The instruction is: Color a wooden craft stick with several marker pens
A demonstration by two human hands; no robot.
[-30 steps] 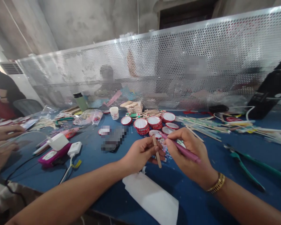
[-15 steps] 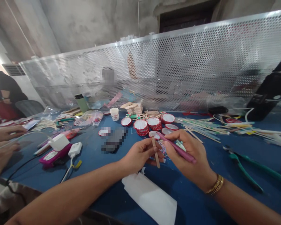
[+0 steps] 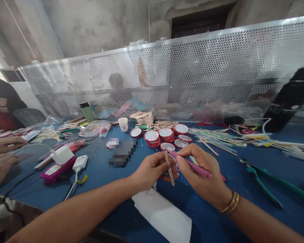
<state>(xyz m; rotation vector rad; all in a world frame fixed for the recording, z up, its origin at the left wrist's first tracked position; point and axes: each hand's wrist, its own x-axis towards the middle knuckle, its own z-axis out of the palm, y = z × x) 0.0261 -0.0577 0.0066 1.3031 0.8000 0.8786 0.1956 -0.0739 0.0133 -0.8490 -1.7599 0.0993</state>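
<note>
The left hand [image 3: 154, 167] pinches a flat wooden stick [image 3: 170, 173] between thumb and fingers, closed about its middle with both ends free; some of the fingers behind it are hidden. With 12 o'clock straight ahead of the person, the stick's long axis runs from 11 o'clock at its far end to 5 o'clock at its near end. The right hand [image 3: 202, 165], nearly closed in a writing grip, has a pink pen-shaped tool [image 3: 196, 168] between thumb and forefinger. The tool's axis slants from 10 o'clock at the tip to 4 o'clock at the rear, so it crosses the stick's line at an angle. From the right hand the stick lies toward 9 o'clock, and the tool's tip sits just beside the stick's far end; whether the two touch cannot be told. The left hand is the nearer one, being on the stick itself. Beyond the stick, toward 12 o'clock, red-rimmed discs [image 3: 153, 138] stand piled on the blue table [image 3: 101, 179]. A white sheet [image 3: 167, 216] lies toward 6 o'clock, nearest the left hand. Green-handled pliers [image 3: 260, 184] rest toward 3 o'clock from the right hand, apart from it. At the far 9 o'clock side, another person's hand [image 3: 7, 145] is well apart from these.
</note>
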